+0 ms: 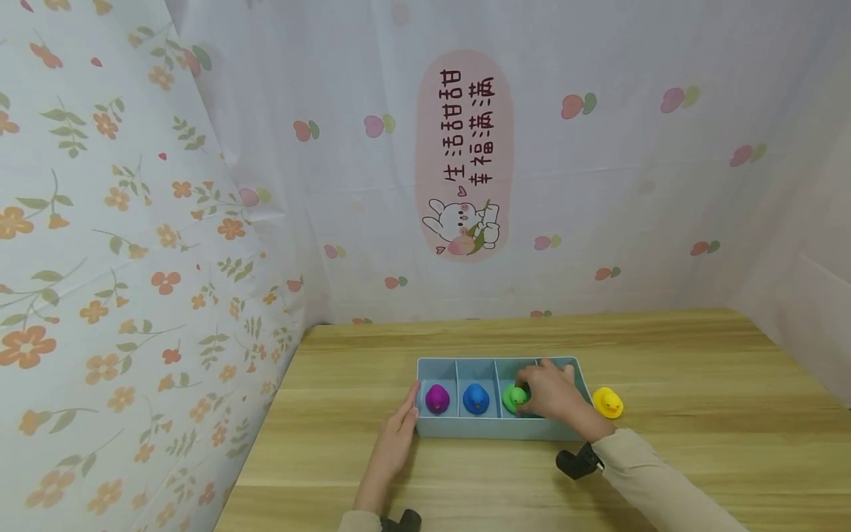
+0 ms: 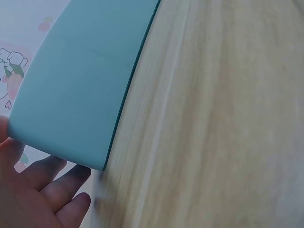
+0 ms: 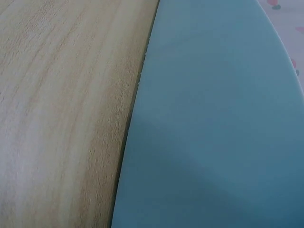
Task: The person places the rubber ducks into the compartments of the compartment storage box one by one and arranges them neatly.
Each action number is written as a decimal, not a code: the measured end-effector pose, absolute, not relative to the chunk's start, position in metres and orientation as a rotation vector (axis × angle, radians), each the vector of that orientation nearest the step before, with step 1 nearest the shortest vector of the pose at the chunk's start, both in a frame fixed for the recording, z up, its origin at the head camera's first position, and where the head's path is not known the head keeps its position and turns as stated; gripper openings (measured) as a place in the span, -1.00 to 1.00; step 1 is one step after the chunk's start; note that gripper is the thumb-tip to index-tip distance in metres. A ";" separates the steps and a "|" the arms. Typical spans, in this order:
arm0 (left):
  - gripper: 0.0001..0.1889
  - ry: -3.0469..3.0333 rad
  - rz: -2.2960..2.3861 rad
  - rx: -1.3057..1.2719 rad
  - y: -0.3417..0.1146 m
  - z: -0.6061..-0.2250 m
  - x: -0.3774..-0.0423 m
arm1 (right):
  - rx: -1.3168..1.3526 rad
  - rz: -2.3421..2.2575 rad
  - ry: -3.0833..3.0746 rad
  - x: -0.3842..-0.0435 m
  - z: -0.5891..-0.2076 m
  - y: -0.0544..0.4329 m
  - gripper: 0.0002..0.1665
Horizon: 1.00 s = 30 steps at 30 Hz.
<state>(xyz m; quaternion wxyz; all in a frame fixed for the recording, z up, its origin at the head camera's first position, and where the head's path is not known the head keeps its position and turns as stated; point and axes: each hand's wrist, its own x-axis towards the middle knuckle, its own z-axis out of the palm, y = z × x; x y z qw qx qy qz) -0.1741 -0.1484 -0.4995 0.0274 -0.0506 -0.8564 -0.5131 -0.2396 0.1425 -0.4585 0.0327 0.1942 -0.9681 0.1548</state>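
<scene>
A light-blue tray (image 1: 465, 428) with a row of compartments stands on the table. A purple rubber duck (image 1: 437, 399) sits in its leftmost compartment, and a blue rubber duck (image 1: 476, 399) in the one beside it. In the third compartment is a green rubber duck (image 1: 514, 397), which my right hand (image 1: 553, 391) pinches between thumb and fingers. That hand covers much of the rightmost compartment. My left hand (image 1: 397, 434) touches the tray's left end with its fingers extended; the left wrist view shows its fingers (image 2: 66, 187) against the end wall. In the right wrist view the hand is hidden.
A yellow rubber duck (image 1: 608, 403) lies on the wooden table (image 1: 718, 414), just right of the tray. Behind the table hangs a white cloth (image 1: 598, 185) with a fruit print, and a flowered cloth (image 1: 133, 258) hangs at the left.
</scene>
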 end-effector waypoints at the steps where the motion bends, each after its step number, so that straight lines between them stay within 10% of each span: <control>1: -0.52 -2.645 -1.584 -0.154 -0.148 -0.500 -0.174 | 0.599 0.474 -2.981 -0.240 -0.458 0.143 -0.60; 30: -0.52 -2.647 -1.600 -0.153 -0.148 -0.503 -0.175 | 0.628 0.569 -2.917 -0.234 -0.439 0.153 -0.58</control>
